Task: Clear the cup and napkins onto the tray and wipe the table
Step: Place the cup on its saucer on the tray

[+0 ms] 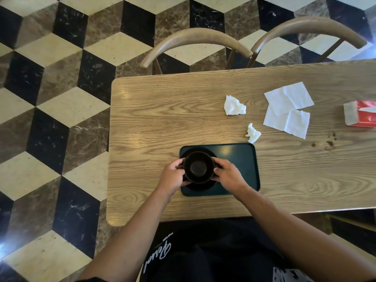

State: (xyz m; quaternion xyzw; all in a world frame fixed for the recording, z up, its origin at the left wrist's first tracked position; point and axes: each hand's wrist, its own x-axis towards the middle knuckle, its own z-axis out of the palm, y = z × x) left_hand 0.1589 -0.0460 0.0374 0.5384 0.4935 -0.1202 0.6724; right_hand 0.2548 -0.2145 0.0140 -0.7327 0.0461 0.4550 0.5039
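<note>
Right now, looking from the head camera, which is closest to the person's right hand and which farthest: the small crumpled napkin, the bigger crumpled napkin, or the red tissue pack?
From the right hand:
1. Small crumpled napkin, just beyond the tray's far right corner.
2. Bigger crumpled napkin, farther back toward the chairs.
3. Red tissue pack, at the far right edge.

Left hand (173, 176) and right hand (228, 174) curled (forearms extended).

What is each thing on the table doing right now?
Cup: upright, looks empty, held by both hands on its saucer.
Tray: flat on table.
Big crumpled napkin: lying on table.
Small crumpled napkin: by the tray's corner.
Flat napkins: unfolded, overlapping.
Tissue pack: lying flat.
</note>
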